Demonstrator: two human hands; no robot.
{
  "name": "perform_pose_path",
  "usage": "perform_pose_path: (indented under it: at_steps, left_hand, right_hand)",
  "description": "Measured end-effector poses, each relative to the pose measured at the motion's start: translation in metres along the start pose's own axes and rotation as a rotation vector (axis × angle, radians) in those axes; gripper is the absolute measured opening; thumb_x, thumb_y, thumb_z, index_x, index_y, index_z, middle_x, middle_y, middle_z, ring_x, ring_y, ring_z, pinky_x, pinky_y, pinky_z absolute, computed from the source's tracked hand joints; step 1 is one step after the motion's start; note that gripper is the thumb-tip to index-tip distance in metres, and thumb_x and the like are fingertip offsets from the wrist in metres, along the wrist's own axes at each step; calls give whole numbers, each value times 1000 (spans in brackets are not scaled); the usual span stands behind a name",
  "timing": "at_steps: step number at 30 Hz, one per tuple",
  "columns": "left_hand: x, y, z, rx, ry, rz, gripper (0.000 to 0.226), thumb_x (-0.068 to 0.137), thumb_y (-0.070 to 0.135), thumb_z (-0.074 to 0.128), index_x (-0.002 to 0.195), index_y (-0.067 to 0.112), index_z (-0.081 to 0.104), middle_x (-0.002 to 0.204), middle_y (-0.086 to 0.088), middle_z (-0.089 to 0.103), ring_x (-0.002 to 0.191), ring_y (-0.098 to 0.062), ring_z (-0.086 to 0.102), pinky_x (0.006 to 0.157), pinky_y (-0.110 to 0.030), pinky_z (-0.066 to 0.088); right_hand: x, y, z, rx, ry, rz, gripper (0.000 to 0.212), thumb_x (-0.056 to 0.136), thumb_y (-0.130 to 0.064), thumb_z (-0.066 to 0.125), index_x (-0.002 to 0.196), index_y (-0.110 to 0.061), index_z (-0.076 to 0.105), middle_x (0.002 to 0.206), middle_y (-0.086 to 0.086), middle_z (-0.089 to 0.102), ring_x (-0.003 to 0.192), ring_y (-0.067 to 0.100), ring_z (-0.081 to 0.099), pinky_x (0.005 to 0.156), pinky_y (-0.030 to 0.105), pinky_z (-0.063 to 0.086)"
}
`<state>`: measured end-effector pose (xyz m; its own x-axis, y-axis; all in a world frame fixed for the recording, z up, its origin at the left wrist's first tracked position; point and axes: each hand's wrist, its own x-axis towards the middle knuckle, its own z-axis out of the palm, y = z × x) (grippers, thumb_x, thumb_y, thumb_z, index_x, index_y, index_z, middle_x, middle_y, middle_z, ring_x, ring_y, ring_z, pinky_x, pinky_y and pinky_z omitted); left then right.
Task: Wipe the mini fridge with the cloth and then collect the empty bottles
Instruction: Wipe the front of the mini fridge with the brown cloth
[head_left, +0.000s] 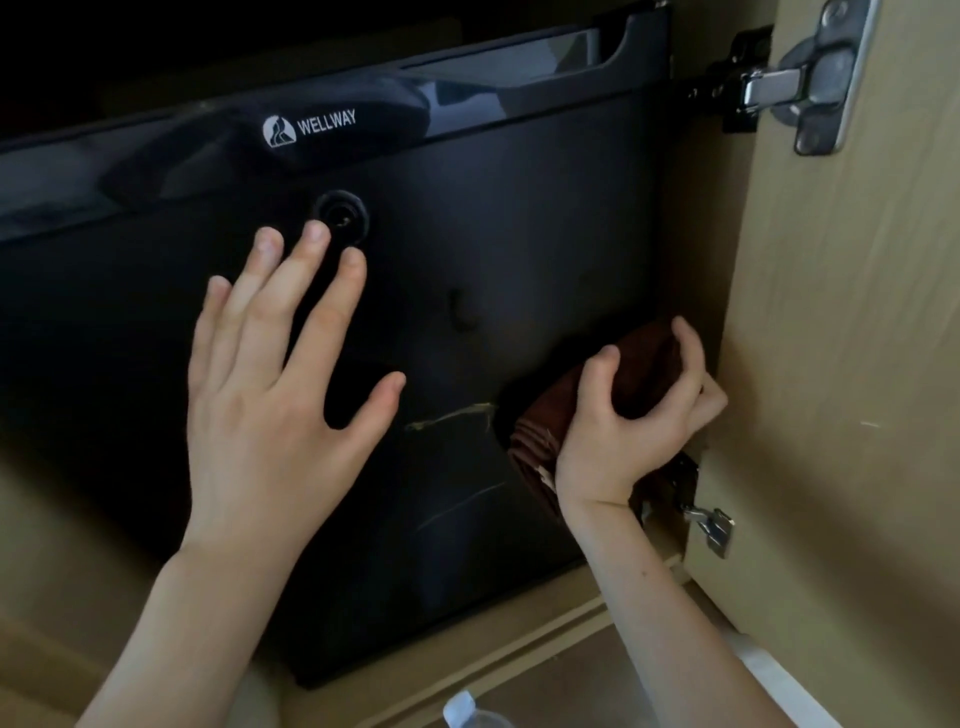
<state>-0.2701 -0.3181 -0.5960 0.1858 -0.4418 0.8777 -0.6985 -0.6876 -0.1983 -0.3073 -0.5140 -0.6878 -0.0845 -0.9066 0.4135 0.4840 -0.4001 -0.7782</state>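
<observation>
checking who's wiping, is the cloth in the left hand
No, the right hand grips the cloth against the mini fridge; the left hand is flat and empty.

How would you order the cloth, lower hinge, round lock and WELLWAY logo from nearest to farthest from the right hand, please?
1. cloth, gripped by the right hand.
2. lower hinge, just below and right.
3. round lock, up-left on the mini fridge.
4. WELLWAY logo, higher still.

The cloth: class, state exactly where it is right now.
In the head view, the cloth sits low on the right of the mini fridge door, gripped by the right hand, beside the wooden cabinet panel.
</observation>
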Motion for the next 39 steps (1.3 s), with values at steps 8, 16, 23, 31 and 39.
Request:
perform_pose_path:
  at_steps: [8,16,23,31,39]
  left_hand:
    - [-4,2,2,30,1,0,68,93,29,66,153,13,37,161,-8,29,153,-16,12,126,-38,5]
    - [-30,15,19,54,23,23,53,101,23,57,151,11,42,157,-4,38,153,-18,18,125,-42,11]
    - [-38,19,23,28,-1,10,50,102,20,57,149,11,44,157,0,36,153,-17,20,125,-41,14]
    - [-37,20,18,25,-28,4,50,102,20,56,150,12,44,158,0,37,152,-17,22,125,-39,15]
    - [-32,16,11,-4,-43,36,49,100,18,59,147,11,48,155,-1,42,150,-16,27,124,-35,19]
  right_hand:
    - [-2,4,-2,-2,-10,-44,52,85,-14,72,132,-2,56,120,21,43,108,9,51,85,11,48]
    - [-22,39,-30,-77,-99,-62,55,84,-24,69,133,-2,54,118,12,40,109,2,48,84,9,46]
    - [-66,92,-80,-275,-181,39,57,87,-30,61,132,2,46,120,28,42,106,0,42,83,1,41]
    - [-69,73,-68,-260,-140,107,55,91,-32,58,134,0,46,124,30,38,105,8,42,82,1,43]
    - [-42,-17,9,-129,-142,-132,50,89,-25,67,133,-7,50,120,2,34,101,8,48,78,14,50]
